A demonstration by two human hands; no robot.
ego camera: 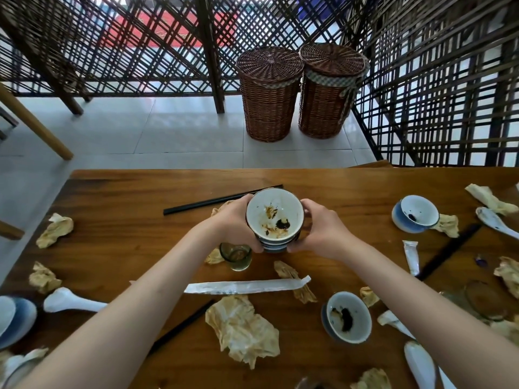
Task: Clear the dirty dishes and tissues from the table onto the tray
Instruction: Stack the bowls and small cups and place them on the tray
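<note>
At the centre of the frame, the left hand (234,220) and right hand (323,226) curl around opposite sides of a stack of blue-striped ceramic bowls (275,220), gripping it above the brown wooden table (112,197); the top bowl's white inside is smeared with sauce. Just below the left hand stands a small greenish drinking glass (236,255). A large crumpled yellowish tissue (243,329) lies at lower centre, beside a dirty white-and-blue bowl (347,317). Black chopsticks (219,200) lie behind the stack. Two lidded brown wicker baskets (300,91) stand at upper centre.
</note>
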